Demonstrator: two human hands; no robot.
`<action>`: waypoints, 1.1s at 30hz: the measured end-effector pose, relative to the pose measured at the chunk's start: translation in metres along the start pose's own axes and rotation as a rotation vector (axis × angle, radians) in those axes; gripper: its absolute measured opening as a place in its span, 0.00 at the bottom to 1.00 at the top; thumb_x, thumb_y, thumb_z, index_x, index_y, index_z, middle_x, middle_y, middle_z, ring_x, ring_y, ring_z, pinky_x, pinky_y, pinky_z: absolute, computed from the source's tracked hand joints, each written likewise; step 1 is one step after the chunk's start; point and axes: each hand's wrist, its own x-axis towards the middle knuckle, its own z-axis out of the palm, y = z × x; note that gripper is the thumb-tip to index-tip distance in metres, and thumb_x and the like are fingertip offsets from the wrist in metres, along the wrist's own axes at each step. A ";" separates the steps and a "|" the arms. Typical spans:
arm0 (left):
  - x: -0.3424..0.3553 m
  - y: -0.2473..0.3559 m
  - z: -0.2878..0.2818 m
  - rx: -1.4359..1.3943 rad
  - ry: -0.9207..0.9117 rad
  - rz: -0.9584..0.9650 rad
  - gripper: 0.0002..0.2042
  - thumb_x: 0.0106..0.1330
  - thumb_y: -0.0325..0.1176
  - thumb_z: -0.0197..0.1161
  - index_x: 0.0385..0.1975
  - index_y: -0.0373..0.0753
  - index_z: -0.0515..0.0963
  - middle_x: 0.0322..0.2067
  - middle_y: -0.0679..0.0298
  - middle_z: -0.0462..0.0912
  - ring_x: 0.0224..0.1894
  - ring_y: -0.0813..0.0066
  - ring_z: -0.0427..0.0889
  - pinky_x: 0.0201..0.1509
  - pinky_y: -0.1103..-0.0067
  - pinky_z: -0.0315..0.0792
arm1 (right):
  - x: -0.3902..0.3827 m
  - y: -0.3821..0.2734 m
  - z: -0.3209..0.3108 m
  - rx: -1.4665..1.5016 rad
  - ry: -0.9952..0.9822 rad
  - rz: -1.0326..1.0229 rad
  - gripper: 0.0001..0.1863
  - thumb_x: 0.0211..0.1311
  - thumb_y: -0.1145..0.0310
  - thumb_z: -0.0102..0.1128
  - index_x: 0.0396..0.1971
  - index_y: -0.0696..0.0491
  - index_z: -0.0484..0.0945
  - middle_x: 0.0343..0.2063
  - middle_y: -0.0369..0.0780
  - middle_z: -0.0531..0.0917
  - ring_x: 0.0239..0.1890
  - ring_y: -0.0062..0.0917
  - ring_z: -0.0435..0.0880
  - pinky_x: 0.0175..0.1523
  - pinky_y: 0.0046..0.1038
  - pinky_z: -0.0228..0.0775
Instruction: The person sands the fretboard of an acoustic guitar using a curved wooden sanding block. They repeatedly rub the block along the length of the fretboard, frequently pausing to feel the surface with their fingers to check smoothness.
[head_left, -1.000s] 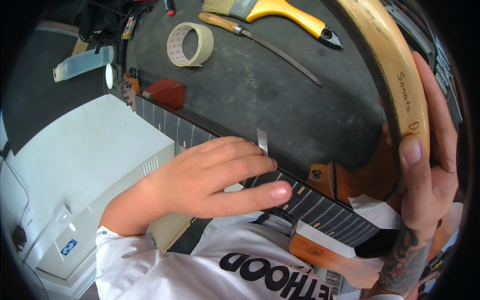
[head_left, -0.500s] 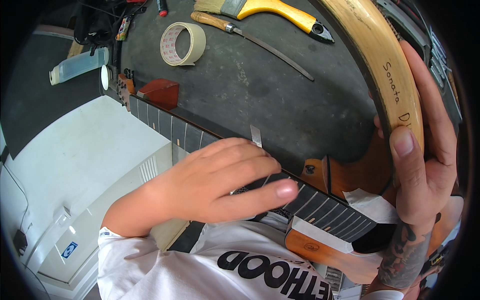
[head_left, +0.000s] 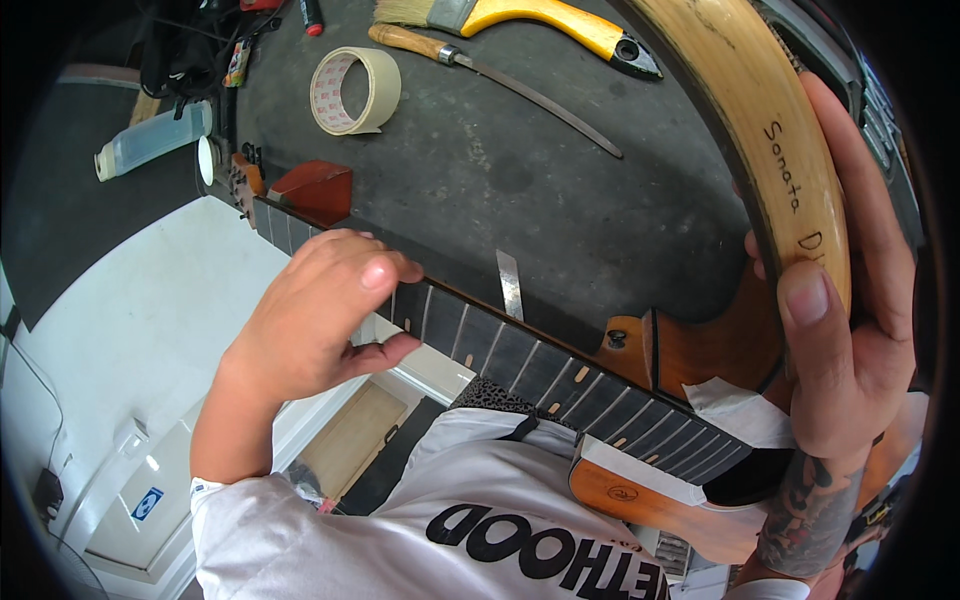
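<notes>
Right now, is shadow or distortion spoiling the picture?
Head view: the fisheye bows the edge of the white panel; head view: shadow darkens the tabletop beside the curved wooden piece; head view: fret lines on the guitar fretboard look distinct.

A workshop — wood-handled file (head_left: 450,55), broad paintbrush (head_left: 515,11) and tape roll (head_left: 384,92) on a dark bench (head_left: 450,190), taped-up guitar (head_left: 545,370) alongside

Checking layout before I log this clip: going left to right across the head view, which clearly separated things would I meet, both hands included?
Light-blue bottle → left hand → thin metal strip → right hand
</notes>
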 end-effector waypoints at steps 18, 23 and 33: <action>-0.019 -0.015 0.003 0.108 0.059 0.016 0.52 0.48 0.35 0.80 0.73 0.48 0.52 0.43 0.61 0.84 0.46 0.57 0.81 0.57 0.59 0.73 | -0.021 0.001 0.000 -0.178 0.049 0.142 0.48 0.66 0.46 0.55 0.71 0.69 0.52 0.62 0.55 0.70 0.50 0.31 0.80 0.53 0.28 0.72; -0.025 -0.015 0.004 0.112 0.108 -0.019 0.51 0.49 0.40 0.79 0.72 0.47 0.52 0.42 0.61 0.85 0.46 0.57 0.82 0.57 0.58 0.73 | -0.012 -0.015 -0.005 -0.318 -0.134 0.156 0.45 0.68 0.48 0.53 0.70 0.71 0.53 0.59 0.60 0.73 0.58 0.39 0.79 0.61 0.31 0.71; -0.027 -0.027 -0.002 0.124 0.091 -0.020 0.53 0.49 0.42 0.79 0.73 0.48 0.50 0.41 0.62 0.85 0.46 0.57 0.82 0.58 0.58 0.72 | -0.026 -0.012 -0.026 -0.363 -0.213 0.150 0.43 0.70 0.50 0.51 0.69 0.71 0.54 0.63 0.58 0.68 0.62 0.41 0.75 0.63 0.35 0.67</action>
